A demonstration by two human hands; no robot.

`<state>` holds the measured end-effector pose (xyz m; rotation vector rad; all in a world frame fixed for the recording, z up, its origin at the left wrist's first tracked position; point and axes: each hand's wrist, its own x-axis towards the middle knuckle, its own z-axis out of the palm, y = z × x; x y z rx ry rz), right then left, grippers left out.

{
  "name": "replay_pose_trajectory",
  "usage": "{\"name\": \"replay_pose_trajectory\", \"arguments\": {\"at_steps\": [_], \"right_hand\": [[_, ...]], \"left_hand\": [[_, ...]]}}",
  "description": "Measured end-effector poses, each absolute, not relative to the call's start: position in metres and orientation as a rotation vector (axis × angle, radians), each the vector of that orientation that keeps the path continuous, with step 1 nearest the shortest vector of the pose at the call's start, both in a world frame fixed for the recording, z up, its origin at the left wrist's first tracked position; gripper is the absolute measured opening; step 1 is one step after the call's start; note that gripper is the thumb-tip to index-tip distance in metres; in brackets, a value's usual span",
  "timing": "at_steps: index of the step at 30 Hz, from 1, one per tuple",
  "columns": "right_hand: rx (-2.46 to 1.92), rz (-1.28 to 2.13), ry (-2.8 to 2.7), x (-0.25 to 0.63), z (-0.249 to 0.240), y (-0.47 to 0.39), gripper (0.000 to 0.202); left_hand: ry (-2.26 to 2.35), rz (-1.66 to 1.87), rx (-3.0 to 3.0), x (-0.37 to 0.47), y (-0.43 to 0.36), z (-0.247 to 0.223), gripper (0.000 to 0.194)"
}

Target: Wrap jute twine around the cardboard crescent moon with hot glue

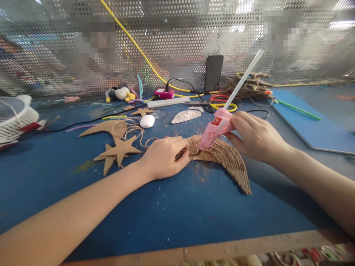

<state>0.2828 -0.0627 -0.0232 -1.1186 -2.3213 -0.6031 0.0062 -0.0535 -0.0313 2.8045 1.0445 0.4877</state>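
Observation:
My right hand [255,135] is wrapped round a pink hot glue gun [215,129], with a long clear glue stick [245,79] rising from its back. The gun's tip points down at a crescent of cardboard covered in rows of brown twine [233,160]. A strip of bare cardboard [206,157] shows along the crescent's inner edge. My left hand [168,157] is closed on the crescent's left end, thumb and fingers pinching it; its far tip is hidden. Loose twine [141,131] trails behind that hand. Cardboard stars [120,149] lie stacked to its left, beside a plain cardboard crescent [105,127].
Behind are a white egg-shaped piece [147,121], scissors [223,103], a pink power socket [164,93] and an upright phone [213,73]. A twine heap [246,87] and blue board [313,118] are at right, a white fan [16,116] at left. Perforated metal [172,44] closes the back.

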Motion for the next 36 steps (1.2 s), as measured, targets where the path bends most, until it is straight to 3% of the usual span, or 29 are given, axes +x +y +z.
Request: {"name": "replay_pose_trajectory", "arguments": {"at_steps": [13,26,36], "right_hand": [[-0.868,-1.021,-2.268,0.281,-0.015,-0.068,0.012],[-0.764,-0.983,-2.168,0.281,-0.02,-0.07,0.042],[-0.994,-0.834,-1.968,0.289,-0.029,-0.056,0.035]], "left_hand": [[1.058,0.442,2.786,0.005,-0.053,-0.032,0.012],[1.05,0.445,2.782,0.005,-0.052,-0.032,0.016],[0.998,0.44,2.807,0.004,-0.055,-0.029,0.011]]}}
